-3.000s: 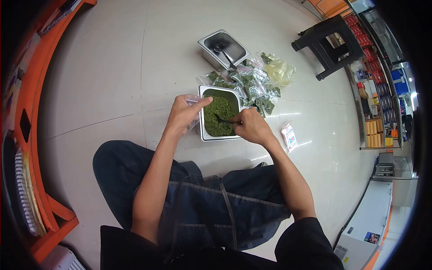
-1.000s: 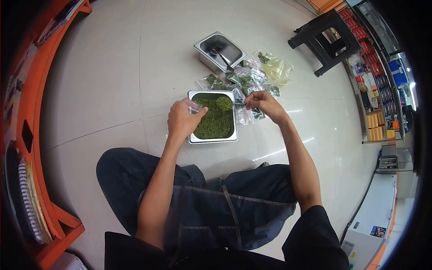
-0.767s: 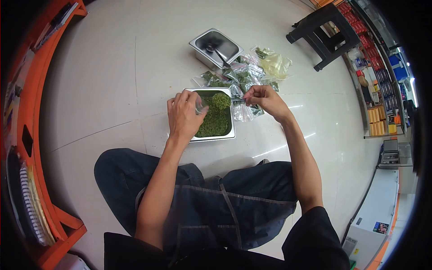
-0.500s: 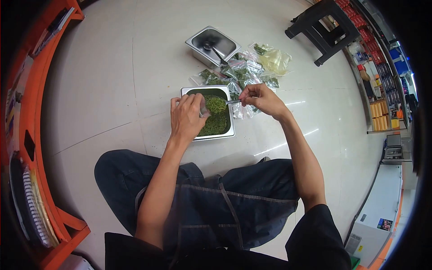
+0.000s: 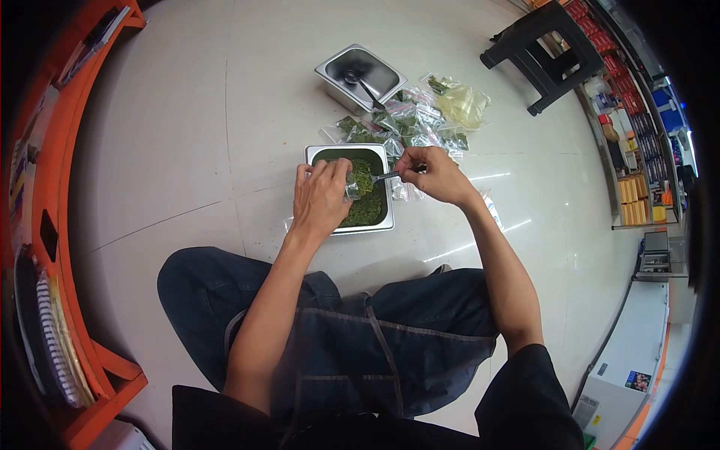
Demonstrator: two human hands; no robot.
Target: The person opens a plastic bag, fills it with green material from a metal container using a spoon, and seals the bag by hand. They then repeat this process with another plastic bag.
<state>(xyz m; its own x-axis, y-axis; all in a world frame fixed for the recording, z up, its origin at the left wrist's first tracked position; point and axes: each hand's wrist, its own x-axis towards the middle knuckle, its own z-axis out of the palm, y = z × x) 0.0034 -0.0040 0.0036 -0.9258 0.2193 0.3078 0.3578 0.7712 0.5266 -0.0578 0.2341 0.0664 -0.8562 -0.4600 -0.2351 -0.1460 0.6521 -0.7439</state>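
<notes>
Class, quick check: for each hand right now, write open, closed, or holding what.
Left hand: closed on a clear bag, above the tray.
Right hand: closed on a spoon.

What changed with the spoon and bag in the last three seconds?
The right hand lifted the spoon out of the green leaves in the steel pan and carried it left to the clear bag, which the left hand moved over the pan. Both grips held; the filled bags stayed put.

Head-worn view, steeply down, close
</notes>
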